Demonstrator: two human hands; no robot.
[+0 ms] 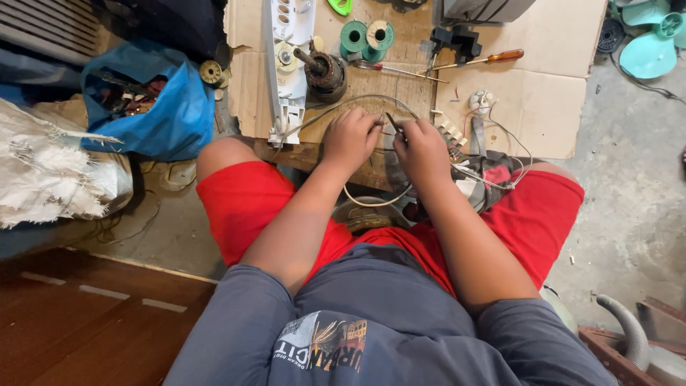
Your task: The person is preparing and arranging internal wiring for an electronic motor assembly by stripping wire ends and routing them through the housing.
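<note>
Both grips are closed: left hand [350,136] pinches a thin pale wire [336,107] looping over the cardboard-covered table [529,93]; right hand [421,146], knuckles up, clasps a slim dark tool [394,123] beside it.

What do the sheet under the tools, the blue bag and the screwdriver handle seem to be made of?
Sheet: brown corrugated cardboard, matte, with torn edges. Blue bag: probably thin plastic, creased and slightly shiny. Screwdriver handle: likely translucent amber plastic, glossy.
</note>
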